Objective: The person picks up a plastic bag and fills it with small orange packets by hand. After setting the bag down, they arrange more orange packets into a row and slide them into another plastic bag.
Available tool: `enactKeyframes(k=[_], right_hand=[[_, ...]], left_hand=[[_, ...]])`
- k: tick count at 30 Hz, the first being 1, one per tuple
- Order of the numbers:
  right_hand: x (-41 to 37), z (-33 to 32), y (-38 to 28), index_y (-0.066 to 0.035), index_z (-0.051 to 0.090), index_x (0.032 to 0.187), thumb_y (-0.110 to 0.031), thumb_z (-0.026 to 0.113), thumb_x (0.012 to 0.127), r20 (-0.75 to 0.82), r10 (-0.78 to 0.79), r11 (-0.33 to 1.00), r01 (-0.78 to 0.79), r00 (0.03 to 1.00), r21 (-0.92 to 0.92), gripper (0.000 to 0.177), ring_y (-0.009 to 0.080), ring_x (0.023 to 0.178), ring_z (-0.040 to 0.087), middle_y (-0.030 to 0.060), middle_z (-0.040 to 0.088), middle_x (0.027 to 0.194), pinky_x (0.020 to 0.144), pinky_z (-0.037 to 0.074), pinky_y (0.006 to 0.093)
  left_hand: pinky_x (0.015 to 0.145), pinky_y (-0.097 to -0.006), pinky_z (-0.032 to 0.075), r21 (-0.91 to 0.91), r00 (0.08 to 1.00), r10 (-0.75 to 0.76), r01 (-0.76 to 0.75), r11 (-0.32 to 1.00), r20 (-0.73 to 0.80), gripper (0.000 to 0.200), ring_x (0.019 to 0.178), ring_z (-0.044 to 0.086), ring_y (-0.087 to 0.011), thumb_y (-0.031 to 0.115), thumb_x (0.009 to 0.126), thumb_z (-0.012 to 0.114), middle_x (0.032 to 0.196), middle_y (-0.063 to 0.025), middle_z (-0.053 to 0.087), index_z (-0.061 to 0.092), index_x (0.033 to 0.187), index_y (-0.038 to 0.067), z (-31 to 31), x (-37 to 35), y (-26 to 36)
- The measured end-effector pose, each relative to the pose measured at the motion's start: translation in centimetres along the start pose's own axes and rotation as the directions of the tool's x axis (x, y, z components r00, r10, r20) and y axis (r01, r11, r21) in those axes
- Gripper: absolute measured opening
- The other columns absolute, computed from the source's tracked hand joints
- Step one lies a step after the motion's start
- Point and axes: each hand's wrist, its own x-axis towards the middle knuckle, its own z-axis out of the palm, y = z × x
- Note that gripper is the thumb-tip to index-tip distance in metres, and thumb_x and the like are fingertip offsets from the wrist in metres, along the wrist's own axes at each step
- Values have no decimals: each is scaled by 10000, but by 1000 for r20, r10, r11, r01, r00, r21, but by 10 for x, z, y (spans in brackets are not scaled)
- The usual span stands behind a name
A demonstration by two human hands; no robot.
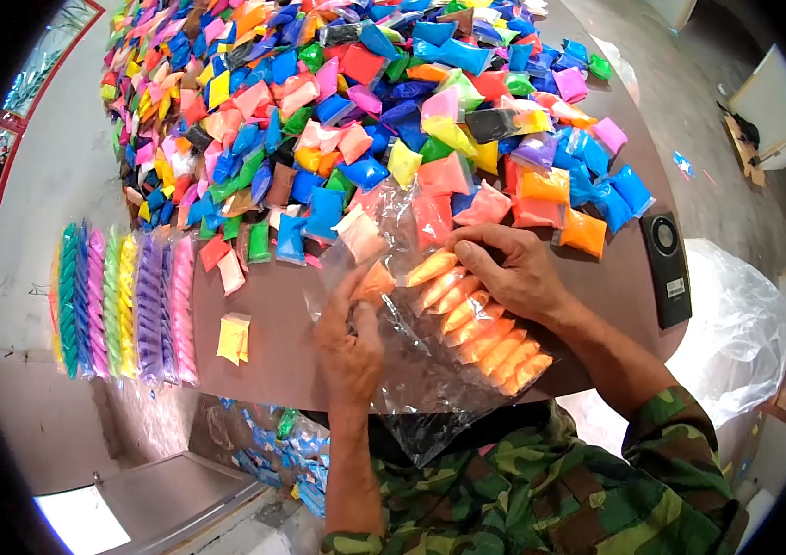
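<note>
A clear plastic bag [402,356] lies across the table's near side, with a row of orange packets [478,324] stacked inside it. My right hand [515,276] pinches the bag at the top end of that row, thumb and forefinger pressed together. To its left, my left hand [348,347] has its fingers closed around a single small orange packet [374,283], partly behind the clear film. A pale peach packet [360,231] sits just beyond the left fingertips. A yellow packet [234,339] lies on the table to the left.
Loose colourful packets [337,111] cover the far part of the brown table [263,379]. Long filled bags [124,305], each of one colour, line the left edge. A black device [666,268] rests at the right edge, beside a large clear plastic sack [730,324].
</note>
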Motion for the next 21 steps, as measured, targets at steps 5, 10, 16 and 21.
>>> enactKeyframes(k=[5, 10, 16, 21], right_hand=[[1, 1, 2, 13, 768, 1129, -159, 715, 1032, -28, -4, 999, 3, 1000, -32, 204, 107, 881, 699, 59, 774, 973, 819, 566, 286], [1, 1, 1, 13, 757, 1176, -161, 717, 1029, -22, -33, 998, 32, 999, -47, 232, 123, 923, 716, 78, 785, 1027, 835, 571, 287], [1, 4, 5, 9, 726, 1275, -154, 711, 1029, -59, -134, 988, 129, 989, -86, 297, 128, 964, 722, 102, 786, 1127, 854, 576, 280], [0, 1, 3, 11, 706, 1310, -149, 706, 1030, -34, -129, 988, 125, 991, -93, 322, 124, 961, 713, 100, 780, 1127, 850, 573, 280]], left_hand=[[869, -320, 552, 271, 985, 156, -170, 947, 73, 302, 997, 700, -188, 7, 964, 698, 1171, -110, 739, 687, 1266, 19, -11, 7, -4], [904, -299, 544, -46, 989, -148, 148, 988, 7, 199, 1030, 686, -155, 24, 988, 705, 1147, -90, 727, 691, 1186, 12, -5, 11, 11], [955, -303, 543, -326, 988, -129, 151, 933, 91, 163, 1082, 690, -157, 37, 1016, 686, 1130, -87, 735, 694, 1177, 10, 13, 23, 11], [986, -347, 539, -132, 944, -187, 229, 964, 271, 218, 1145, 702, -227, -5, 979, 683, 1183, -135, 746, 715, 1193, 22, 11, 33, 16]])
